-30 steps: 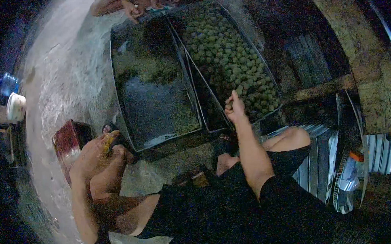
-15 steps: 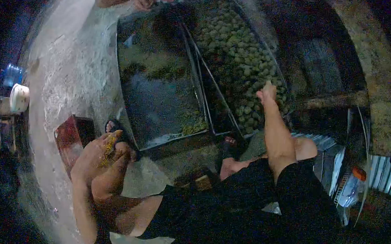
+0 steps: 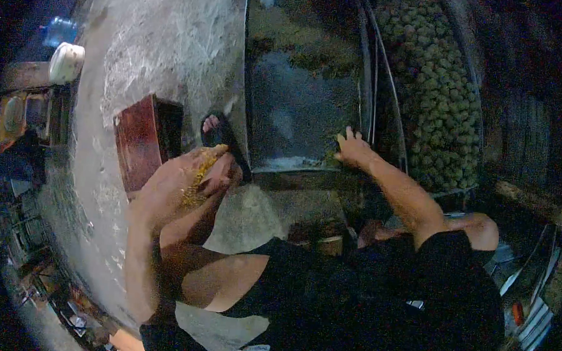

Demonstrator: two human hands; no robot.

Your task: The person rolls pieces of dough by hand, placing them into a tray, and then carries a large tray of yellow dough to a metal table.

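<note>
Whereas it hovered over the green balls (image 3: 440, 101) a second ago, right hand (image 3: 353, 149) is now at the near corner of the dark tray (image 3: 298, 106), fingers spread, nothing visibly held. Left hand (image 3: 187, 182): raised, half-closed, cupping yellow paste (image 3: 199, 174). Judged: ball placing done, reach turned to the tray's loose mix.

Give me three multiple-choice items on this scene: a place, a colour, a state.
1. Where is the right hand? A) on a bottle B) at the near corner of the dark tray C) on the person's knee
2. What colour are the many small balls? A) red B) white C) green
3. How is the left hand? A) smeared with yellow paste B) clean C) gloved
Answers: 1 B, its fingers reach that corner; 2 C, they look green; 3 A, paste lies along its fingers.
</note>
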